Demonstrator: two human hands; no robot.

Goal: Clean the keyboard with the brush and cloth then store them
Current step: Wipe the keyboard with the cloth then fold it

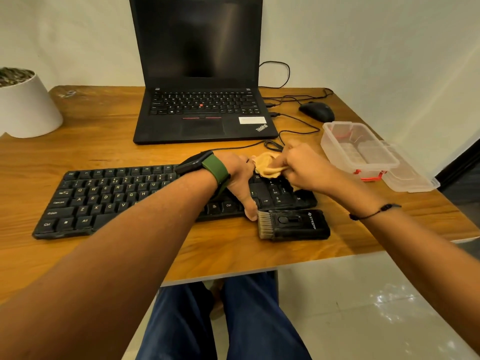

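A black keyboard [109, 198] lies across the wooden desk. A small yellow cloth [266, 165] is bunched over its right end, above the number keys. My right hand [306, 170] grips the cloth's right side. My left hand [240, 178], with a green-strapped watch on the wrist, holds the cloth's left edge with its fingers, and its thumb rests at the keyboard's front edge. A black brush [293, 224] with pale bristles lies flat on the desk, just in front of the keyboard's right end, its bristles next to my left thumb.
An open clear plastic box [359, 148] with red clips stands at the right, its lid [413, 178] beside it near the desk edge. A black laptop [202, 110] is behind the keyboard, a mouse [317, 111] and cables to its right, a white pot [26, 105] at far left.
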